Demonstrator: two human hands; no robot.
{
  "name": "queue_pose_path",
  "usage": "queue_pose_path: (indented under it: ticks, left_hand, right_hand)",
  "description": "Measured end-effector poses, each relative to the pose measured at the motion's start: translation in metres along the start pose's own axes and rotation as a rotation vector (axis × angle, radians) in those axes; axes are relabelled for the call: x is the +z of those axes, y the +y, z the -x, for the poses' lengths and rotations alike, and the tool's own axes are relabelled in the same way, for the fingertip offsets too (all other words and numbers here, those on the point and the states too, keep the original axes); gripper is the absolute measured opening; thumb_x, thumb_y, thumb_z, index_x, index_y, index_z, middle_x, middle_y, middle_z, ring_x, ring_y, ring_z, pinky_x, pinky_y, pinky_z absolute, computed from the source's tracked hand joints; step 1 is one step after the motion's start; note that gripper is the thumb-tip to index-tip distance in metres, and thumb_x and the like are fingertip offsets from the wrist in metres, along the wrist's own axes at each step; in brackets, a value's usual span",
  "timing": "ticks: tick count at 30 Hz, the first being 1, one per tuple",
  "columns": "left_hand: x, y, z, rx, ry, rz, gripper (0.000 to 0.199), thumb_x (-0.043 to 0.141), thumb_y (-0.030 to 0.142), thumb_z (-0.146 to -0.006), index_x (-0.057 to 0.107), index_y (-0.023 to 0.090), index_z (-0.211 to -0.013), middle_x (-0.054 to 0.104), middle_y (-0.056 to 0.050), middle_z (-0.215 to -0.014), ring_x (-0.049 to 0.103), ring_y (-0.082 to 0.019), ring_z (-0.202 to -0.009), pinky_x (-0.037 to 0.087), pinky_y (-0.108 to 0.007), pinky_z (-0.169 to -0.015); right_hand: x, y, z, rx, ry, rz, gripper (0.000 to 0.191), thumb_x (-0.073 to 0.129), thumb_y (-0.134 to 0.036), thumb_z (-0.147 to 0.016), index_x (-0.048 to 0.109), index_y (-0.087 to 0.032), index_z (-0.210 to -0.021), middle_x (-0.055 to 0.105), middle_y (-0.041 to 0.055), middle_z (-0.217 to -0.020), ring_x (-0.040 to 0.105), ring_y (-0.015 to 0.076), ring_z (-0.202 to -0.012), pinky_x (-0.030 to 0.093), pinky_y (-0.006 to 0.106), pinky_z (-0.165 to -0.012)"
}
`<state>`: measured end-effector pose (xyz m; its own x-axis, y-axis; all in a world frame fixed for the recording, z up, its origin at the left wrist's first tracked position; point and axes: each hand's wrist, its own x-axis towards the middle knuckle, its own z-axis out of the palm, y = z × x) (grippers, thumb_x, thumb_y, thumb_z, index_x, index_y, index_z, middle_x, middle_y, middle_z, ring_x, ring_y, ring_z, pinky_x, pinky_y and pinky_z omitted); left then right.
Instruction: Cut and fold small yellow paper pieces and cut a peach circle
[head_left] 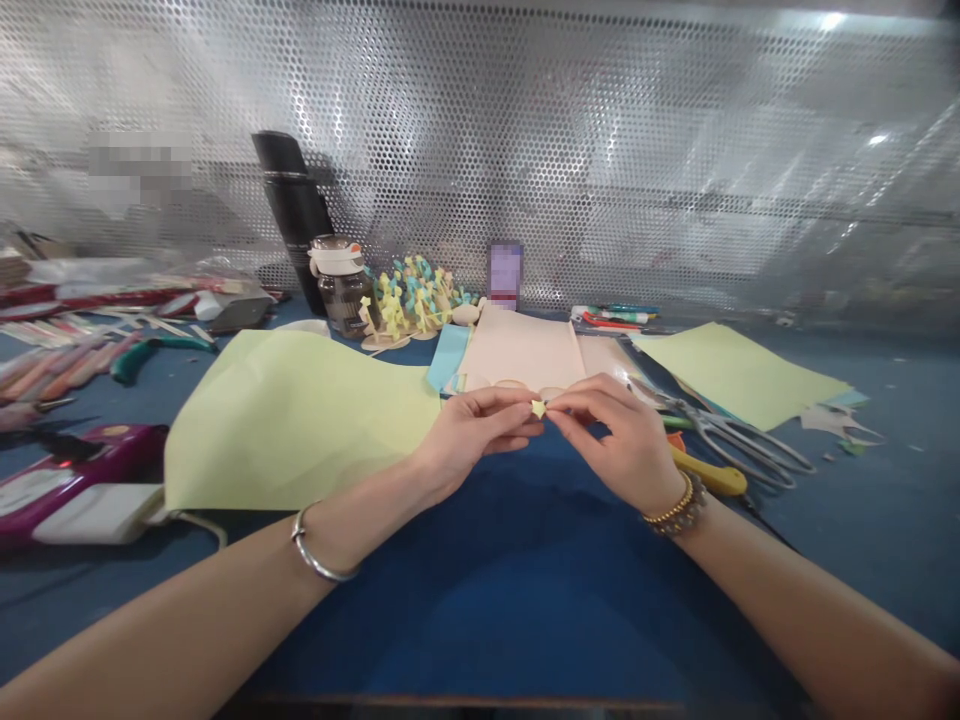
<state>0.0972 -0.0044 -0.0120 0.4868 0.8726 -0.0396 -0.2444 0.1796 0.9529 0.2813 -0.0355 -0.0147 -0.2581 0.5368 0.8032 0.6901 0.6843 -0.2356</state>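
Small folded yellow paper piece pinched between the fingertips of left grip and right grip, above the blue desk; pale green sheet still flat alongside, yellow and teal paper figures already standing beyond.

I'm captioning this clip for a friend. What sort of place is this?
Probably a paper-craft workbench: the left hand and right hand pinch a small yellow paper piece, a large pale green paper sheet lies on the blue work surface, and long-bladed scissors sit to the right.
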Motion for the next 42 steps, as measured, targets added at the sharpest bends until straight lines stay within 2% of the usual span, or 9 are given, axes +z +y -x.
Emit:
queue_pose_path:
  ticks: [5, 9, 15, 20, 27, 34, 40, 42]
  left_hand:
    - [-0.001, -0.002, -0.001, 0.028, -0.013, -0.027, 0.017, 0.073, 0.027, -0.074, 0.071, 0.019, -0.089, 0.072, 0.0, -0.084, 0.069, -0.013, -0.081, 0.053, -0.022, -0.074]
    - [0.0, -0.003, -0.001, 0.137, 0.021, -0.115, 0.022, 0.069, 0.03, -0.078, 0.067, 0.019, -0.097, 0.072, -0.002, -0.087, 0.069, -0.014, -0.082, 0.053, -0.025, -0.075]
    - [0.0, -0.001, 0.002, 0.442, 0.167, -0.464, 0.012, 0.07, 0.027, -0.075, 0.069, 0.018, -0.084, 0.072, -0.003, -0.091, 0.067, -0.014, -0.083, 0.053, -0.026, -0.08]
    - [0.002, 0.0, 0.006, 0.549, 0.217, -0.653, 0.007, 0.068, 0.025, -0.077, 0.071, 0.021, -0.081, 0.073, -0.002, -0.087, 0.067, -0.015, -0.08, 0.054, -0.029, -0.08]
    - [0.001, 0.0, 0.008, 0.672, 0.234, -0.889, 0.01, 0.062, 0.028, -0.083, 0.07, 0.022, -0.085, 0.072, -0.002, -0.089, 0.066, -0.014, -0.078, 0.052, -0.026, -0.073]
    - [0.004, 0.0, 0.009, 0.683, 0.234, -0.948, 0.007, 0.059, 0.023, -0.084, 0.066, 0.022, -0.084, 0.071, 0.0, -0.086, 0.064, -0.013, -0.074, 0.05, -0.024, -0.074]
    - [0.007, -0.002, 0.009, 0.601, 0.213, -0.78, 0.005, 0.061, 0.024, -0.083, 0.064, 0.022, -0.085, 0.07, -0.001, -0.087, 0.065, -0.013, -0.076, 0.051, -0.024, -0.072]
    - [0.008, -0.002, 0.009, 0.544, 0.203, -0.696, 0.013, 0.064, 0.026, -0.081, 0.061, 0.021, -0.092, 0.07, -0.002, -0.088, 0.066, -0.014, -0.078, 0.052, -0.024, -0.071]
  right_hand:
    - [0.0, 0.0, 0.0, 0.013, -0.024, 0.002, 0.006, 0.06, -0.017, -0.086, 0.066, -0.018, -0.088, 0.064, 0.0033, -0.084, 0.062, 0.0116, -0.072, 0.053, 0.023, -0.061]
    - [0.0, 0.001, 0.0, 0.023, -0.024, 0.001, 0.006, 0.059, -0.019, -0.087, 0.065, -0.018, -0.088, 0.063, 0.0031, -0.085, 0.062, 0.0117, -0.071, 0.053, 0.024, -0.061]
    - [-0.001, 0.001, 0.0, 0.034, -0.003, 0.001, 0.007, 0.058, -0.02, -0.088, 0.064, -0.018, -0.086, 0.063, 0.0029, -0.084, 0.062, 0.0117, -0.069, 0.052, 0.024, -0.061]
    - [0.0, 0.001, -0.001, 0.029, -0.001, -0.007, 0.007, 0.057, -0.022, -0.088, 0.064, -0.02, -0.087, 0.063, 0.0028, -0.083, 0.061, 0.0122, -0.068, 0.053, 0.025, -0.06]
    - [0.003, -0.002, 0.002, 0.048, 0.027, -0.044, 0.006, 0.056, -0.019, -0.088, 0.062, -0.019, -0.085, 0.062, 0.0027, -0.081, 0.061, 0.0124, -0.071, 0.054, 0.025, -0.06]
    - [0.005, -0.004, 0.003, 0.067, 0.047, -0.065, 0.005, 0.058, -0.017, -0.087, 0.062, -0.019, -0.084, 0.062, 0.002, -0.08, 0.06, 0.012, -0.069, 0.053, 0.024, -0.058]
    - [0.004, -0.005, 0.001, 0.055, 0.06, -0.051, 0.006, 0.057, -0.018, -0.087, 0.061, -0.019, -0.083, 0.062, 0.0022, -0.079, 0.059, 0.0125, -0.068, 0.052, 0.025, -0.057]
    - [0.003, -0.005, 0.0, 0.061, 0.081, -0.039, 0.007, 0.056, -0.018, -0.087, 0.062, -0.02, -0.083, 0.062, 0.0022, -0.078, 0.059, 0.0128, -0.068, 0.052, 0.026, -0.057]
